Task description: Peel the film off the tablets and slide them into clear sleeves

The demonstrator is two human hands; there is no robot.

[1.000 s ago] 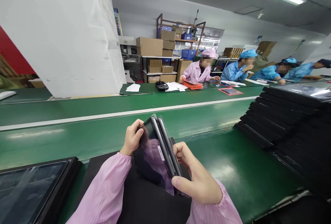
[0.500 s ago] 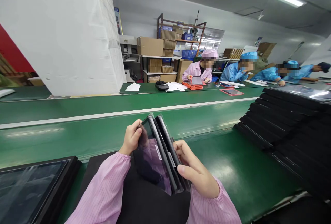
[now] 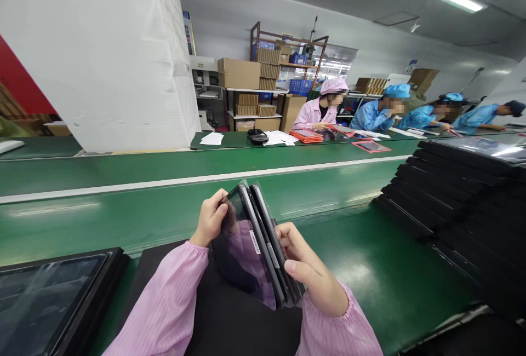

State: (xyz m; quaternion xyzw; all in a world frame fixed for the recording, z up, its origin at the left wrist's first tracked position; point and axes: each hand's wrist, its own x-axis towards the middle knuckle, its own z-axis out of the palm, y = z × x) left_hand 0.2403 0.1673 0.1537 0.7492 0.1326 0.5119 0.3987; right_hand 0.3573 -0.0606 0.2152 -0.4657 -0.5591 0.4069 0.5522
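Two or more dark tablets [image 3: 246, 252] in clear film stand tilted on edge between my hands, small white labels on their sides. My left hand [image 3: 210, 218] is closed on the upper left edge of the front tablet, thumb on its glossy screen. On the other side, my right hand [image 3: 308, 268] grips the rear of the stack, with thumb and fingers along the edges. Beneath them lies a black foam tray [image 3: 205, 323]. How many tablets are at the back I cannot tell.
At left sits a black tray [image 3: 119, 268] with a film-covered tablet [image 3: 45, 301]. A tall stack of black trays [image 3: 444, 197] stands at right. Across the green conveyor [image 3: 197, 181], co-workers [image 3: 316, 112] sit near red-edged sheets [image 3: 306, 136]. A white wrapped stack [image 3: 123, 60] rises at back left.
My hands and the tablets have barely moved, shifting very slightly right. Across the conveyor, the co-worker in pink has lowered the held tablet-like item and turned right.
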